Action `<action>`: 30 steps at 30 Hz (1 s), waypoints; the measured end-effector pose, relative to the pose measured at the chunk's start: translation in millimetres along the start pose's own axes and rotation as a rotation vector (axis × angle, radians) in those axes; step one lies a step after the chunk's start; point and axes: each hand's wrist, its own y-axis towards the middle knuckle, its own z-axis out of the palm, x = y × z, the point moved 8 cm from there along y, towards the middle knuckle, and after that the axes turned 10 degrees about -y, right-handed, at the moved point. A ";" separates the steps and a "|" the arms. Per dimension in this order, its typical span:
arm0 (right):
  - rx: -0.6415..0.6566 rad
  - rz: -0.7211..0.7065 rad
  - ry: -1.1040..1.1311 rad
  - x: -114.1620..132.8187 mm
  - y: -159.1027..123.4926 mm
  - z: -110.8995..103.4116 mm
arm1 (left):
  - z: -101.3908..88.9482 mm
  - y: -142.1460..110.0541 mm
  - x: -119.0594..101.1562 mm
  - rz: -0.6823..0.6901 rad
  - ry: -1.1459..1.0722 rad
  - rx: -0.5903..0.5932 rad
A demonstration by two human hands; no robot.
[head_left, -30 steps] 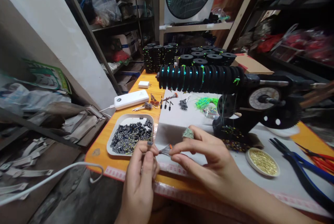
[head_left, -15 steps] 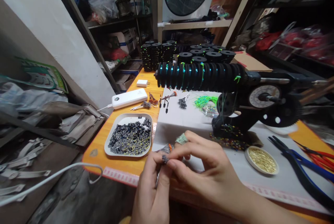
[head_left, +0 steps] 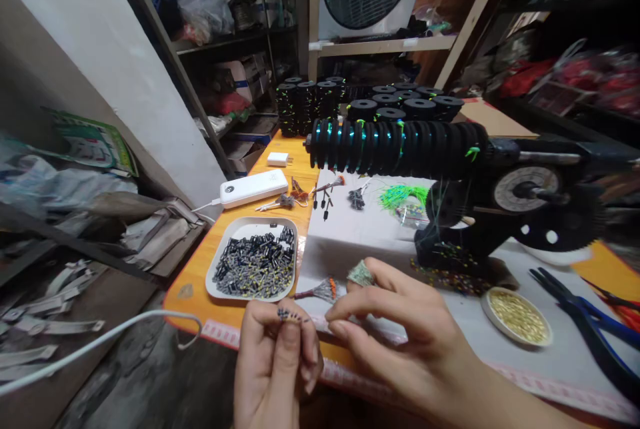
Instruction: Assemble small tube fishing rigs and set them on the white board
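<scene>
Pinched in the left grip (head_left: 274,364) is a dark cluster (head_left: 290,315), likely light, best edge-held; the right grip (head_left: 413,332) is narrow, contents unclear.

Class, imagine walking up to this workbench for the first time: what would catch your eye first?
Probably the long black ribbed roller with turquoise glints, stretching across the back half of the table on its dark machine. Next, perhaps, the vivid green strands on the white sheet below it. Nearer, the left hand pinches small dark pieces beside a white tray heaped with black and grey bits.
</scene>
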 end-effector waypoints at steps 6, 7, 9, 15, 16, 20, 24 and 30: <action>0.019 0.017 0.003 1.6 -2.5 1.3 | 0.1 -2.5 -5.0 0.058 0.030 0.027; 0.019 0.017 0.008 1.9 -3.4 1.3 | 0.2 -2.6 -4.7 0.053 0.023 0.029; 0.017 0.012 0.018 3.0 -4.8 1.5 | 0.6 -2.8 -3.9 0.049 0.018 0.038; -0.010 0.017 0.017 4.2 -2.4 -1.5 | 1.1 -3.4 -1.7 0.058 0.000 0.063; -0.013 0.017 0.020 4.3 -1.8 -2.2 | 1.3 -3.5 -1.6 0.059 -0.004 0.063; -0.021 0.013 0.030 4.8 -1.8 -3.2 | 3.2 -5.2 0.3 0.057 -0.004 0.058; -0.038 0.029 0.034 2.4 -3.9 -2.0 | 5.8 -7.4 -2.4 0.171 0.079 0.065; -0.004 0.045 0.033 3.5 -2.1 -3.3 | 26.6 -19.5 -38.9 0.857 0.464 0.265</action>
